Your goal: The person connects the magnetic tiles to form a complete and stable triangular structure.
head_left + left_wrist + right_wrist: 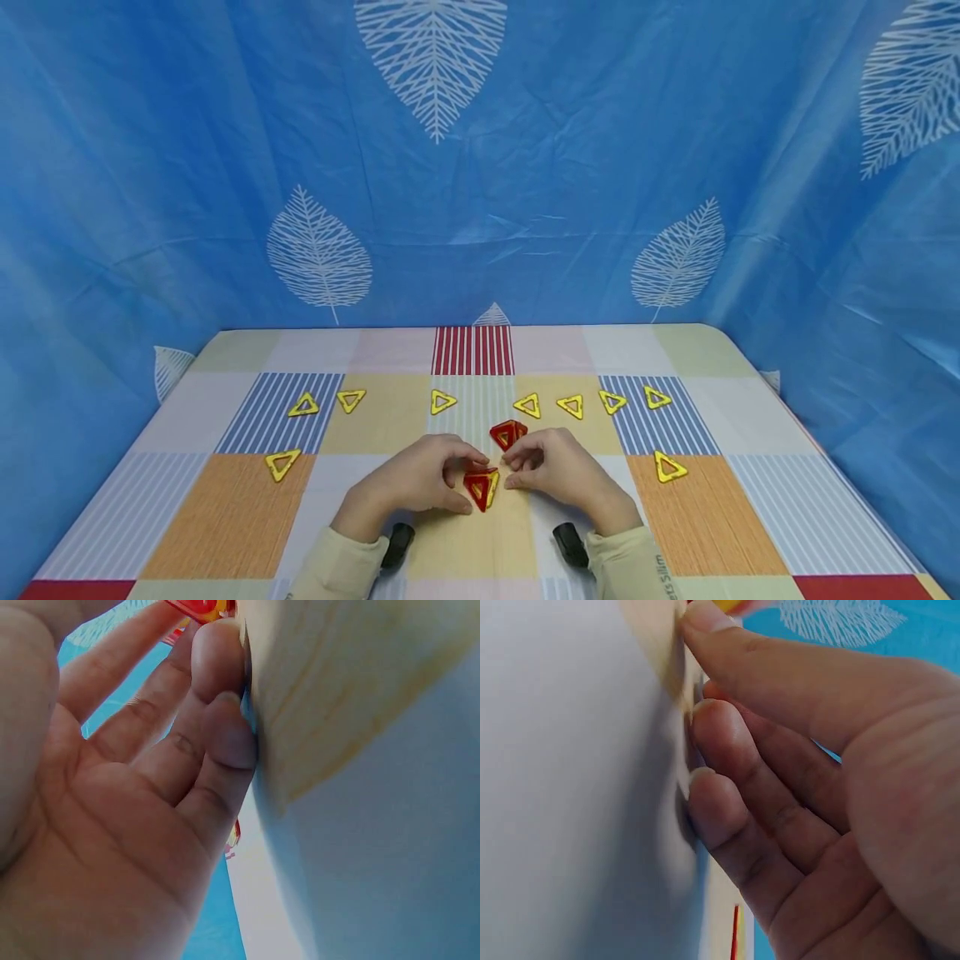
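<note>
A small pyramid of red and yellow triangular tiles (476,480) stands on the cloth between the two hands. My left hand (423,475) curves its thumb and index finger around the pyramid's left side, with the fingertips at its edges. To its right, my right hand (558,471) rests on the cloth, fingers loosely bent, thumb and index tips a little apart from the pyramid. In the wrist views the lower fingers of both hands touch the table surface. Just beyond the fingertips sits a second red tile pyramid (508,432), partly covered by the right index finger.
Several loose yellow triangular tiles lie in a row across the back, among them one at left (303,412) and one in the middle (434,402). Others flank the hands, at left (281,455) and right (671,477). A blue curtain (480,208) hangs behind the patchwork tablecloth (172,525).
</note>
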`<state>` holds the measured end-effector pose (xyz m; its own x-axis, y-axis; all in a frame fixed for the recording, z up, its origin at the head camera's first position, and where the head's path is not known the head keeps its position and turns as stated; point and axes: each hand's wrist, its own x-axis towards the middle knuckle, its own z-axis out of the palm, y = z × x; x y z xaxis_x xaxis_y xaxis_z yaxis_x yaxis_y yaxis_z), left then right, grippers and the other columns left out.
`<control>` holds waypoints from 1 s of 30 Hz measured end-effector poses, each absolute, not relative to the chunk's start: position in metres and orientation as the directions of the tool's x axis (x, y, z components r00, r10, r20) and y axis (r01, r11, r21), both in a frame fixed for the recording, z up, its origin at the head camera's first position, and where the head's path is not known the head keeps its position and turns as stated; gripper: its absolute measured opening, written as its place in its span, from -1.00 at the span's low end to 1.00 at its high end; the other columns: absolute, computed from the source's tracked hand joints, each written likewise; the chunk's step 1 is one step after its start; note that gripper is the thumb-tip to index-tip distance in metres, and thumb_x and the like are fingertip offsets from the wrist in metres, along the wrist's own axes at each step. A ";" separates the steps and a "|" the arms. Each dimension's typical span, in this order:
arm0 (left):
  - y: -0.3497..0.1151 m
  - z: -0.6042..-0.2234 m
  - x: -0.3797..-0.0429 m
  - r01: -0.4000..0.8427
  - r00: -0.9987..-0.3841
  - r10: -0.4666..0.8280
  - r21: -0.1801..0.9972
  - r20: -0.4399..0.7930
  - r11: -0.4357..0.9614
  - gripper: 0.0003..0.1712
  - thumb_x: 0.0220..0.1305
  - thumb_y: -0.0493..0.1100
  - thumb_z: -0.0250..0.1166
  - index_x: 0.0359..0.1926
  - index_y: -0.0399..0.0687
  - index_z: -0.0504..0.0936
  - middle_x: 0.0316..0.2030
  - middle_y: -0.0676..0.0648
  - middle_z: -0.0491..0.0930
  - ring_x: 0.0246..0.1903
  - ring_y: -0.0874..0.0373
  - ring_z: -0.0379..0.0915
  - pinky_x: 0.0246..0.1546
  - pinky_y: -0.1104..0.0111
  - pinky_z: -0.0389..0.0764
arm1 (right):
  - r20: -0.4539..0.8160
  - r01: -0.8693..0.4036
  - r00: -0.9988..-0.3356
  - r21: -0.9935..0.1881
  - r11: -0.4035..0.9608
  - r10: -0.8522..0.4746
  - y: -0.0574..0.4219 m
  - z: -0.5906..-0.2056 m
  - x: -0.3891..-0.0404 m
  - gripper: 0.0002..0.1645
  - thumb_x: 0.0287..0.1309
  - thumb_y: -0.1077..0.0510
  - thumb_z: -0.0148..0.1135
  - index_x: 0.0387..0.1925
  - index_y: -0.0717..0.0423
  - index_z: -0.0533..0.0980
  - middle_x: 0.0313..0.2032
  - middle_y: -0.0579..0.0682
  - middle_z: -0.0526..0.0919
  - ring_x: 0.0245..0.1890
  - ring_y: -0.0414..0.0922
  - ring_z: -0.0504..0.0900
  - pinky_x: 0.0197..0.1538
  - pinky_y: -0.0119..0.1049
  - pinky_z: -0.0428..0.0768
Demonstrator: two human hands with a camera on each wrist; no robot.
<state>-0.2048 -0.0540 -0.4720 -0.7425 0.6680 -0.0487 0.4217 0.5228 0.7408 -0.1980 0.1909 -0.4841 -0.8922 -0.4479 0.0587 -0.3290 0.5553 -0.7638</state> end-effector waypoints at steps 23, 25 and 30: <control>-0.049 -0.475 -0.203 0.314 -0.814 0.571 0.743 -0.110 0.591 -0.67 0.06 -0.06 0.59 -0.12 0.01 0.82 -0.38 0.19 0.58 -0.36 0.19 0.43 -0.32 0.35 0.52 | 0.086 -0.235 -0.959 -0.770 0.593 -0.270 0.232 -0.482 -0.200 -0.70 -0.02 0.16 0.60 -0.20 0.15 0.73 -0.43 -0.18 0.65 -0.40 -0.18 0.60 -0.29 -0.31 0.57; -0.049 -0.475 -0.203 0.300 -0.820 0.561 0.750 -0.113 0.590 -0.69 0.06 -0.07 0.60 -0.14 0.01 0.82 -0.39 0.18 0.58 -0.36 0.18 0.43 -0.32 0.34 0.52 | 0.071 -0.179 -0.978 -0.770 0.613 -0.196 0.237 -0.482 -0.200 -0.69 -0.03 0.17 0.60 -0.20 0.15 0.73 -0.44 -0.17 0.64 -0.40 -0.17 0.58 -0.29 -0.29 0.56; -0.048 -0.476 -0.203 0.295 -0.824 0.556 0.758 -0.106 0.582 -0.71 0.05 -0.07 0.60 -0.17 0.02 0.80 -0.42 0.16 0.57 -0.36 0.17 0.42 -0.34 0.33 0.52 | 0.029 -0.025 -1.000 -0.743 0.669 -0.005 0.248 -0.481 -0.198 -0.67 -0.03 0.17 0.61 -0.17 0.11 0.72 -0.40 -0.15 0.66 -0.38 -0.15 0.56 -0.26 -0.22 0.52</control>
